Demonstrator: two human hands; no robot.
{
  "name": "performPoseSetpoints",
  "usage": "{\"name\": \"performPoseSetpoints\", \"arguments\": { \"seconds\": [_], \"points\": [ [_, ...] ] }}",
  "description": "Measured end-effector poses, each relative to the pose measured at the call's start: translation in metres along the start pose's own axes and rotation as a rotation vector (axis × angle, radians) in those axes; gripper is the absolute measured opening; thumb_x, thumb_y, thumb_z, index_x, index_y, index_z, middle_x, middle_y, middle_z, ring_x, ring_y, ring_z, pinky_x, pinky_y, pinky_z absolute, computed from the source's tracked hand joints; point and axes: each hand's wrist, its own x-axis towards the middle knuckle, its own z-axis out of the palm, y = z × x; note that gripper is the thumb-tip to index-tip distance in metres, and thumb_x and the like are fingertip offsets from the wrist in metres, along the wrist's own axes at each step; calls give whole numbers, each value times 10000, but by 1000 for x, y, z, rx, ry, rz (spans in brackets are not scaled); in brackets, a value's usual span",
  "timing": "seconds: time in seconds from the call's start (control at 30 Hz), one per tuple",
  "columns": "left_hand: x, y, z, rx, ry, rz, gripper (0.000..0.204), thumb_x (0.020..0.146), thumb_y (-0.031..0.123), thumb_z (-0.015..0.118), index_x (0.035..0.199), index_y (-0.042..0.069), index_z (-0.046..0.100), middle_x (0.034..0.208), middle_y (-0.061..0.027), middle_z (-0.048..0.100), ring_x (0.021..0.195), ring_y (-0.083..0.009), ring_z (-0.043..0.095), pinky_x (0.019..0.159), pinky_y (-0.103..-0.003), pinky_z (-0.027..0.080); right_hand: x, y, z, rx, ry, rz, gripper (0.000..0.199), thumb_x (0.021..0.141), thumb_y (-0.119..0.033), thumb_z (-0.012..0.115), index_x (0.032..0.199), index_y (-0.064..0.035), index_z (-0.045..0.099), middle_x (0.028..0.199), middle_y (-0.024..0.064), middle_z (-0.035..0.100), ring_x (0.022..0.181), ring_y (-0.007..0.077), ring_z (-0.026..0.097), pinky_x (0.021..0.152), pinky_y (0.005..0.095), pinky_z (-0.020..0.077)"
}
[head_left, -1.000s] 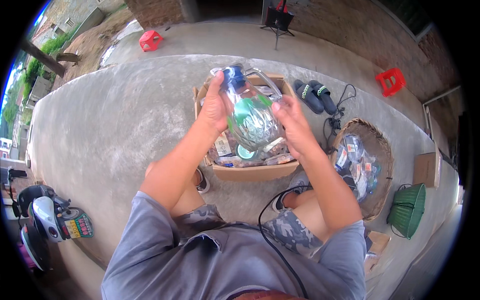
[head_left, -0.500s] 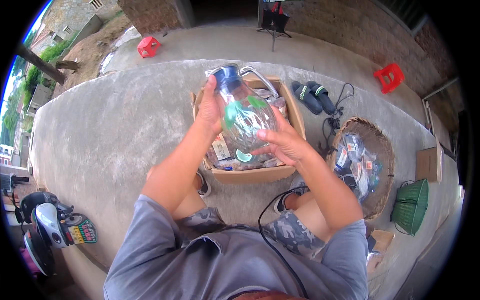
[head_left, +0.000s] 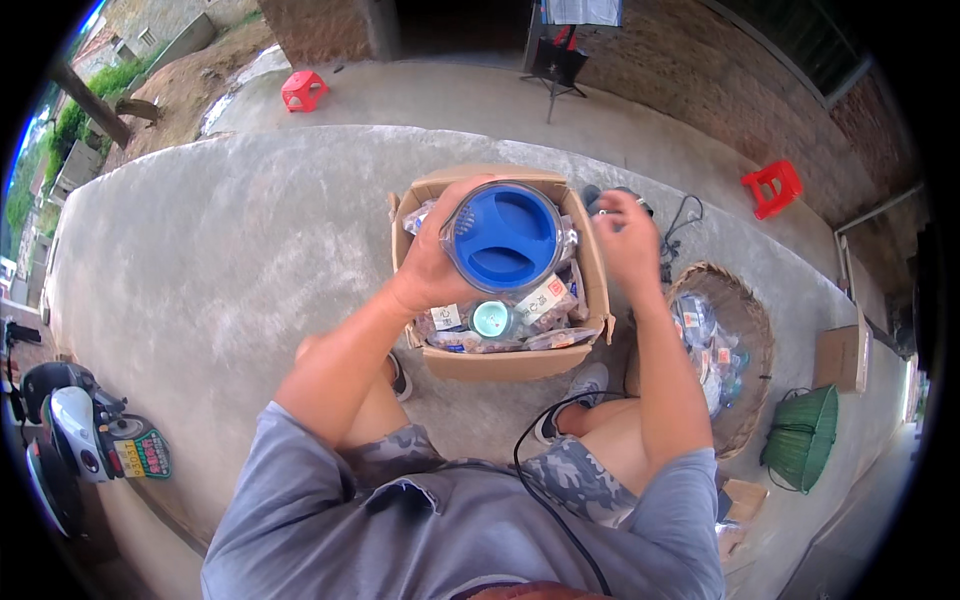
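Above cardboard box (head_left: pixel 500 360), round blue-lidded jar (head_left: pixel 503 236)

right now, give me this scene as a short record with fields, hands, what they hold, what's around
setting: concrete yard floor, person crouched over a cardboard box
left hand: grips a clear jar with blue lid above the box, lid facing the camera
right hand: raised beside the box's right edge, holds nothing that shows
box contents: clear packets and a small teal-lidded jar
right of box: woven basket with packets, green basket
farther off: two red stools
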Motion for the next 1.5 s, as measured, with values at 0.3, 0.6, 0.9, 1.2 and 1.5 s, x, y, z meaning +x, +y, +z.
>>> {"name": "performPoseSetpoints", "arguments": {
  "seconds": [0.3,0.6,0.9,1.2,1.5],
  "points": [
    [1,-18,16,358,-25,132,962,611,268,999,1437,99,536,1385,-86,671,1285,-319,630,1168,-521,404,-40,-109,-21,-41,-21,-714,310,743,-83,881,1015,-46,737,999,97,660,895,274,647,791,372,536],
    [-1,-14,29,360,-105,129,933,582,262,1002,1400,101,583,1346,-100,682,1252,-342,642,1136,-523,434,-66,-100,-9,-182,-72,-608,293,742,-50,833,1005,-43,704,1031,99,641,962,320,655,826,428,540],
    [-14,-50,14,312,137,6,1052,610,238,1036,1476,63,466,1308,-135,676,1255,-315,647,1090,-431,496,-35,-69,-57,1071,128,66,250,950,57,680,1178,-43,697,1190,65,714,1019,196,679,825,347,530],
    [-6,-23,4,384,158,313,1056,603,239,1034,1456,109,426,1316,-127,683,1225,-332,651,1125,-511,452,-39,-52,-40,1405,-266,221,336,986,-111,735,1316,-124,674,1311,34,708,1183,217,652,871,370,523],
    [-3,-19,2,378,164,305,974,656,322,1000,1444,132,461,1331,-89,696,1246,-304,655,1129,-525,432,-42,-42,-33,1370,-312,151,359,988,-119,732,1340,-110,666,1324,45,705,1208,246,660,891,390,541]
  ]
}}
